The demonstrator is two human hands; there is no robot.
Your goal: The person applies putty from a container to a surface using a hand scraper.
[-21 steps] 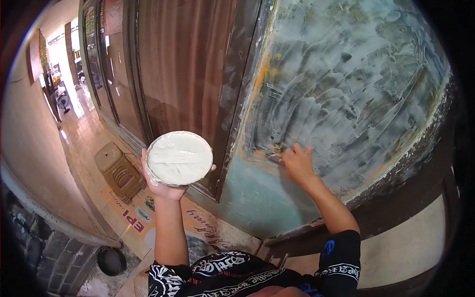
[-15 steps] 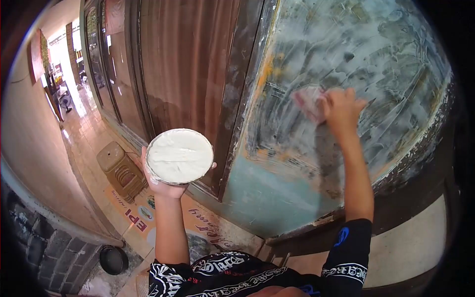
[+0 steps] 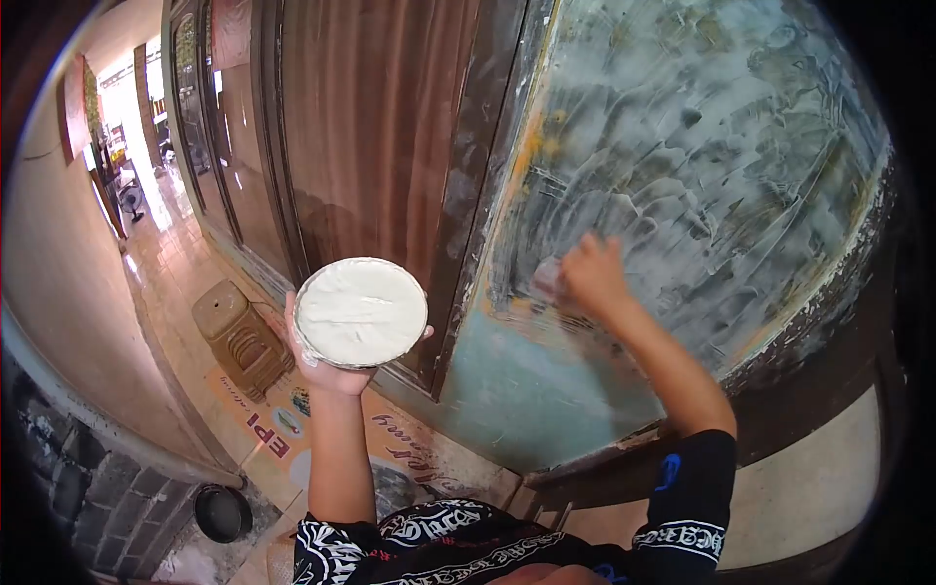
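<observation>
My left hand (image 3: 331, 375) holds up a round container of white paste (image 3: 361, 312) from below, its fingers round the sides. The paste's top is fairly smooth with a few ridges. Against the wall (image 3: 682, 166), my right hand (image 3: 593, 276) grips a thin, pale reddish scraper (image 3: 548, 277), partly hidden by the fingers and slightly blurred. It is low on the left part of the streaky grey-white coated area, just above the bare blue-green strip and near the orange-stained edge.
A window with a brown curtain (image 3: 366, 136) stands left of the wall. On the floor are a brown plastic stool (image 3: 239, 336), a printed banner (image 3: 322, 429) and a black bucket (image 3: 223, 513). A grey block wall (image 3: 117, 507) is at lower left.
My right hand has moved down and to the left across the wall with the scraper. The container in my left hand has shifted very slightly to the right.
</observation>
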